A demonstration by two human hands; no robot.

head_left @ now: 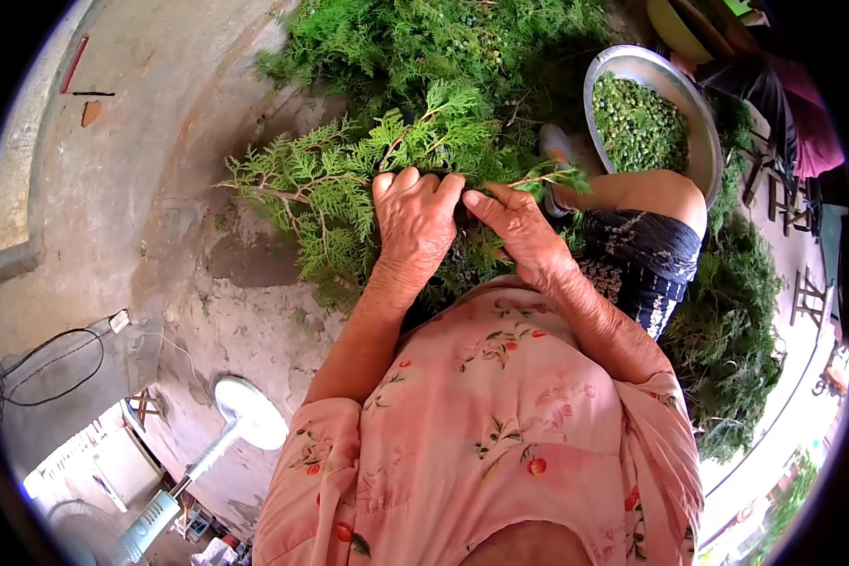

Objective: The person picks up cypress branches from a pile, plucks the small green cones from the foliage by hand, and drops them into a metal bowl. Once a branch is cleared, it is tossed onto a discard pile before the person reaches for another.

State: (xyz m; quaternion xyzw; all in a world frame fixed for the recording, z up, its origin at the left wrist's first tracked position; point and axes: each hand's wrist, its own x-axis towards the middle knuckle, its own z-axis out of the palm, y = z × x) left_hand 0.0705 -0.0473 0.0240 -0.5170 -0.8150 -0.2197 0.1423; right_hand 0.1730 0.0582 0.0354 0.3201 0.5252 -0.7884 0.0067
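Note:
A leafy evergreen branch with flat, scaly sprays lies across my lap, its twigs reaching to the left and upward. My left hand is closed around it, knuckles up. Right beside it, my right hand is closed with thumb and fingers together on a sprig that sticks out to the right. The fingertips of both hands are partly hidden among the foliage. Up and to the right stands a large metal basin, holding a heap of small green cones and leaf bits.
A big pile of cut evergreen branches lies ahead, and more greenery at the right. Another person sits beyond the basin, near a yellowish bowl. A fan and cables are at the lower left.

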